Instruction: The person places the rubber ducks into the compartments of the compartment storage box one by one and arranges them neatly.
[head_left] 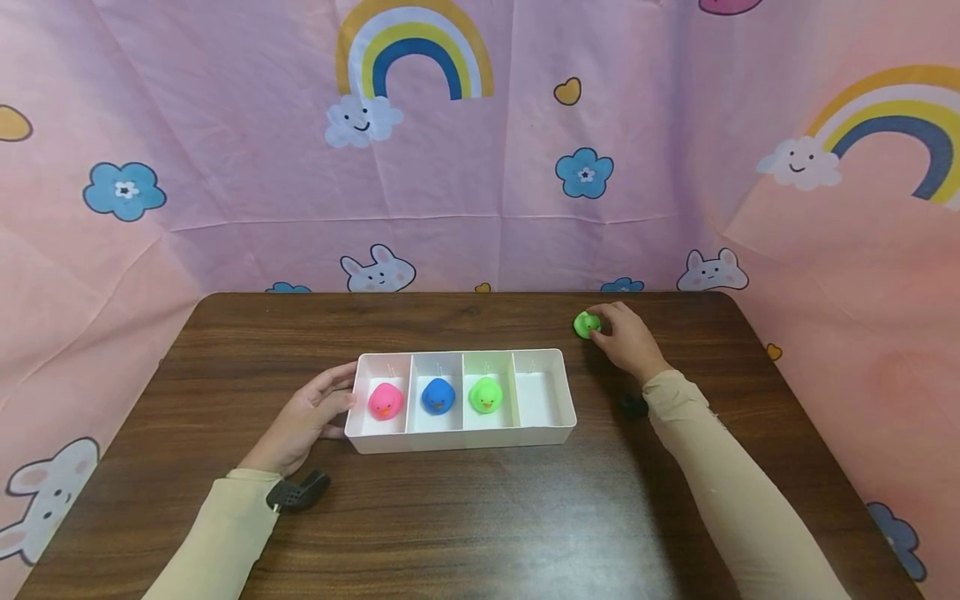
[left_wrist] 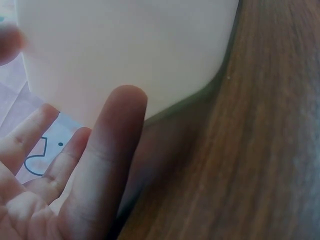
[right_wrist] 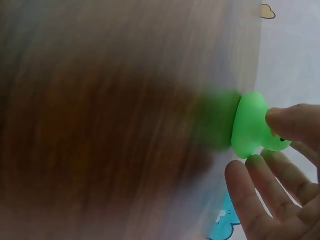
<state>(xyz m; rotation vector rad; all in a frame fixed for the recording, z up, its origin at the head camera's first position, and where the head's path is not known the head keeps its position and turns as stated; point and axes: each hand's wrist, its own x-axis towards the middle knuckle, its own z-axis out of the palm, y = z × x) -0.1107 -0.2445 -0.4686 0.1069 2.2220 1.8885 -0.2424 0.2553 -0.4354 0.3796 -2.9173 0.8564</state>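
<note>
With its thumb straight against the end wall, my left hand (head_left: 302, 418) rests on the left end of a white divided box (head_left: 457, 441). The thumb (left_wrist: 112, 145) covers part of that wall in the left wrist view, and the other fingers spread loosely around the back corner. My right hand (head_left: 628, 340) pinches a green rubber duck (right_wrist: 250, 125) by its head near the back table edge. Its base appears to stand on the table. In the box's compartments sit a pink duck (head_left: 386, 402), a blue duck (head_left: 438, 396) and another green duck (head_left: 486, 395); the rightmost compartment holds none.
The dark wooden table (head_left: 450, 525) has its back edge against a pink patterned cloth (head_left: 262, 108). Low dividers separate the box's compartments. A black strap (head_left: 298, 492) sits on the left wrist.
</note>
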